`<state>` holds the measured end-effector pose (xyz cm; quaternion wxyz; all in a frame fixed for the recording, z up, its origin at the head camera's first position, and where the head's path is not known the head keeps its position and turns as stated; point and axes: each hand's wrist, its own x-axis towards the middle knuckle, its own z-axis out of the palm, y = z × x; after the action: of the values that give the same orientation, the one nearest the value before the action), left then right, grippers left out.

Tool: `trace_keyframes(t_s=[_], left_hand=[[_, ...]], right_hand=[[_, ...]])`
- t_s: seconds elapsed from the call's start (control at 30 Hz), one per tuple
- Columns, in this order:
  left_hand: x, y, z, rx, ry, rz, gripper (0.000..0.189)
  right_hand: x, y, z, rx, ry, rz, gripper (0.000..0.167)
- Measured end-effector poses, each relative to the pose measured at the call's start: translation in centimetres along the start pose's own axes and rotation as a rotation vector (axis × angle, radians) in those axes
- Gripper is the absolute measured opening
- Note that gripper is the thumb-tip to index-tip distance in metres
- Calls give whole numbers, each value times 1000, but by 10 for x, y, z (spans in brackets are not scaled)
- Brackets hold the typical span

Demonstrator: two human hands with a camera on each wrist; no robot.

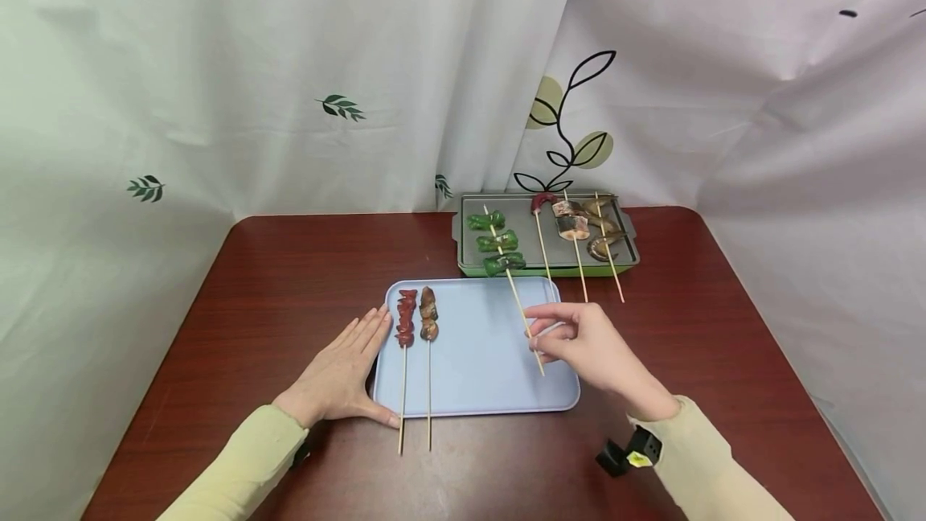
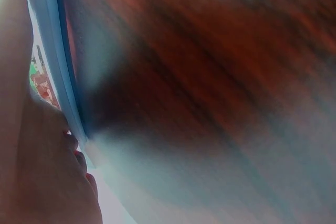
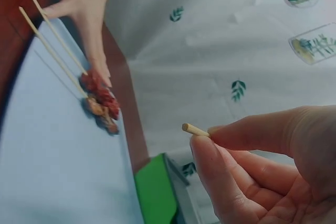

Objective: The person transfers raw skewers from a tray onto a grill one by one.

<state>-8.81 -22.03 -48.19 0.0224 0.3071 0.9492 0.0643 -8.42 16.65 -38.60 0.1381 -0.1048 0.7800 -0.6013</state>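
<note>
Pepper skewer (image 1: 504, 264) is pinched in your right hand (image 1: 589, 344) between thumb and fingers, slanting from over the blue tray (image 1: 477, 352) to the grill pan (image 1: 522, 223). Your left hand (image 1: 343, 368), fingers straight, thumb spread, touches the tray's left rim.

Left wrist: tabletop (image 2: 247, 51) blurred, 2 o'clock | right wrist: my fingers (image 3: 212, 169) at 5 o'clock hide the skewer (image 3: 193, 129) past its tip

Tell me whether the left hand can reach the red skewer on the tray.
Probably yes: the left hand rests against the tray, close beside the red skewer, with no other skewer between.
</note>
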Motion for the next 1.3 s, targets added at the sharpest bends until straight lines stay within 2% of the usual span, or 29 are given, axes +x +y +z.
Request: trace_keyframes(t_s=[0.3, 0.73, 1.0, 1.3], left_hand=[[-1, 1, -1, -2, -4, -5, 155], [0, 0, 1, 4, -1, -2, 155], [0, 1, 0, 2, 2, -1, 155], [0, 1, 1, -2, -6, -9, 155]], right_hand=[[32, -3, -7, 19, 94, 28, 38], [78, 9, -21, 109, 128, 137, 39], [89, 19, -22, 136, 143, 217, 37], [92, 24, -22, 106, 162, 251, 37]])
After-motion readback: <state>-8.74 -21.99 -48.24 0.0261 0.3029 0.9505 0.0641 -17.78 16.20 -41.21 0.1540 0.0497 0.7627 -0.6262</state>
